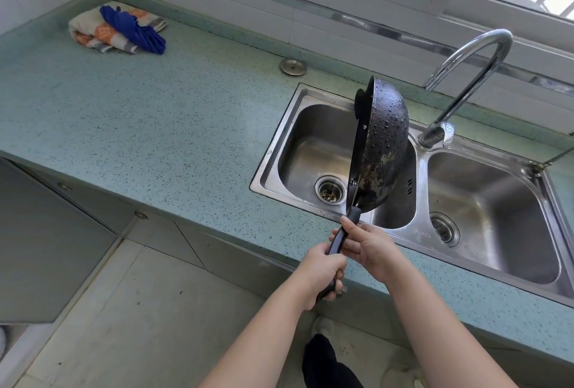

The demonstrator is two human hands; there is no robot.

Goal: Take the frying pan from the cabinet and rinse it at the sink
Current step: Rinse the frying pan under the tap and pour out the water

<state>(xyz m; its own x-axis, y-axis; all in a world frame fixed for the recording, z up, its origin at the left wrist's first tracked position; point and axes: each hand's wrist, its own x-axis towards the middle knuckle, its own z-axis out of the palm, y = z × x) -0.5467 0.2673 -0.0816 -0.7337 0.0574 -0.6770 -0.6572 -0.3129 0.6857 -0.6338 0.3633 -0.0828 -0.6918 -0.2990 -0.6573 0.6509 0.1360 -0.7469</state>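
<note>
The black frying pan (383, 145) is tipped on its side over the left basin of the steel double sink (313, 151), its wet, worn underside facing right and covered in droplets. Its dark handle points down toward me. My left hand (323, 276) grips the lower end of the handle. My right hand (363, 244) holds the handle higher up, near the pan. The curved chrome faucet (466, 77) stands behind the divider between the basins; no water is visibly running.
A green speckled countertop (155, 114) runs left of the sink, with a folded cloth and a blue rag (133, 29) at the back left. A metal sink plug (293, 66) lies behind the sink. A cabinet door (46, 248) stands open at lower left. A window is above.
</note>
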